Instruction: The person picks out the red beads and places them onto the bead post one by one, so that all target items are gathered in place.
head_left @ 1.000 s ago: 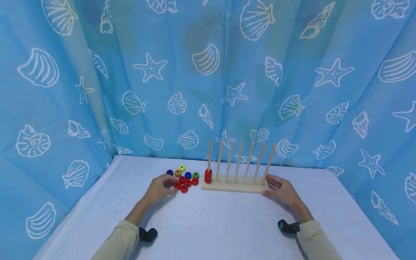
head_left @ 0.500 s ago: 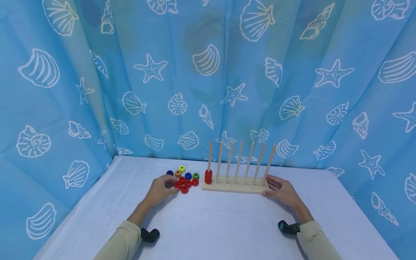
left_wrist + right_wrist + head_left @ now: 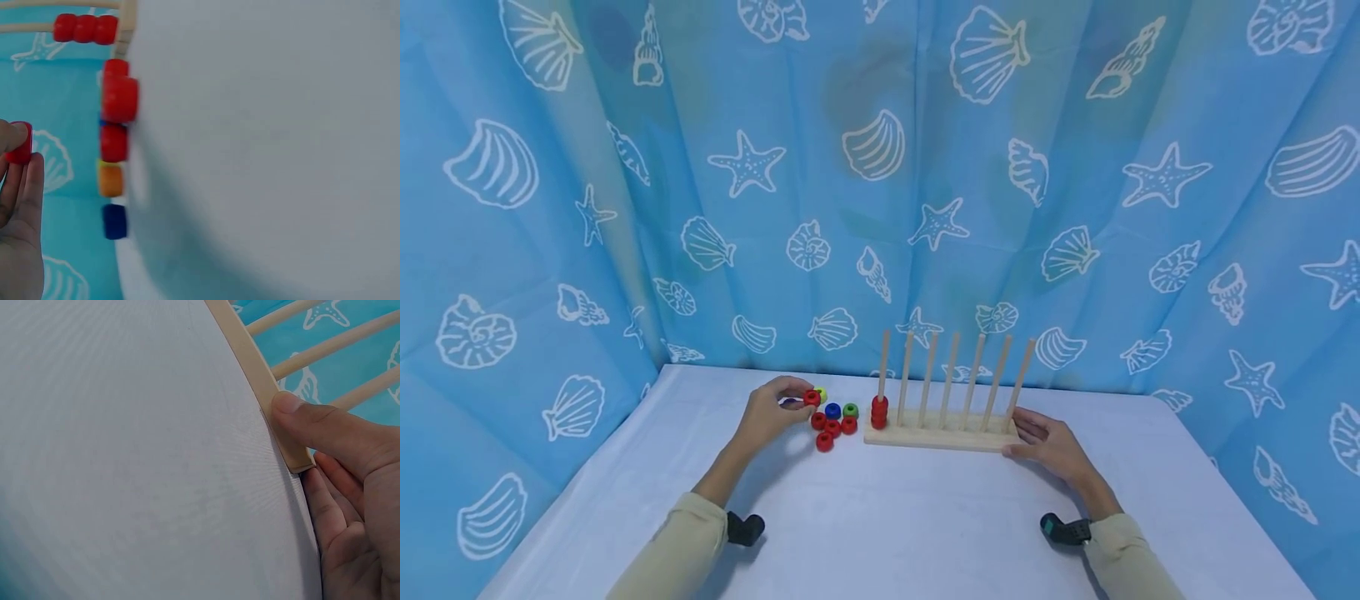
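A red bead (image 3: 24,144) is pinched between the thumb and fingers of my left hand (image 3: 769,413), raised above the tabletop as the left wrist view shows. Below and right of it lie several loose red beads (image 3: 832,428), with a blue bead (image 3: 832,411) and a green bead (image 3: 850,411) behind. An orange bead (image 3: 111,181) and a dark blue bead (image 3: 115,222) show in the left wrist view. The wooden peg rack (image 3: 947,437) carries three red beads (image 3: 879,412) on its leftmost peg. My right hand (image 3: 1051,448) grips the rack's right end, thumb on the front edge.
A white cloth (image 3: 910,525) covers the table. Behind its far edge hangs a blue curtain (image 3: 820,192) with white shell prints. Upright bare pegs (image 3: 972,379) stand along the rack. A yellow bead (image 3: 822,395) is partly hidden by the held bead.
My left hand has picked up a red bead from the left of the cluster and lifted it. The right hand keeps its grip on the rack.
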`<act>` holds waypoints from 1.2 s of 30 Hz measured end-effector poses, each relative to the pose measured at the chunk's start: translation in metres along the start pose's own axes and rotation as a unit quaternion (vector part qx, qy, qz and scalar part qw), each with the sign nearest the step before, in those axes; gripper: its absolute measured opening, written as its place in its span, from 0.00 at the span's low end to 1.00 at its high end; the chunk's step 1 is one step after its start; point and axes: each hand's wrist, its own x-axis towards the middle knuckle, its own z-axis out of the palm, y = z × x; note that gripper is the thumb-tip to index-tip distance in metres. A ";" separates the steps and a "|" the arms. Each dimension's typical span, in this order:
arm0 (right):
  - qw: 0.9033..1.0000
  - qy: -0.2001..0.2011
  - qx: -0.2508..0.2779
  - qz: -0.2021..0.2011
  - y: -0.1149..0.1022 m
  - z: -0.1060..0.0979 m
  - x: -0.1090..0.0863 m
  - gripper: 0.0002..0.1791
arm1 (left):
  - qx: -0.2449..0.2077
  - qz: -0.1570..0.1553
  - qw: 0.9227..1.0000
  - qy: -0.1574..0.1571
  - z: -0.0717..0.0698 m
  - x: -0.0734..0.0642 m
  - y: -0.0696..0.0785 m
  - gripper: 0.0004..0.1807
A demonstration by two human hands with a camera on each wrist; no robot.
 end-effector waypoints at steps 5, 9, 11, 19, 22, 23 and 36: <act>1.000 0.002 0.010 -0.005 0.002 0.000 -0.001 0.49 | -0.004 0.013 1.000 -0.004 -0.001 0.013 0.019 0.20; 1.000 -0.004 0.023 -0.011 0.005 0.000 -0.001 0.49 | -0.014 0.029 0.999 -0.016 0.000 0.022 0.039 0.20; 1.000 -0.005 0.029 -0.010 0.006 -0.001 -0.001 0.49 | -0.027 0.039 0.999 -0.021 0.001 0.027 0.051 0.21; 1.000 0.001 0.020 -0.012 0.007 -0.001 0.000 0.49 | -0.079 0.128 0.988 -0.039 0.006 0.050 0.100 0.20; 1.000 0.001 0.023 -0.010 0.006 0.000 0.000 0.49 | -0.093 0.135 0.985 -0.046 0.007 0.055 0.113 0.20; 1.000 0.001 0.022 -0.010 0.006 0.000 0.000 0.49 | -0.097 0.137 0.985 -0.048 0.008 0.056 0.117 0.20; 1.000 0.002 0.023 -0.001 0.006 -0.001 0.000 0.50 | -0.096 0.153 0.982 -0.053 0.021 0.061 0.130 0.18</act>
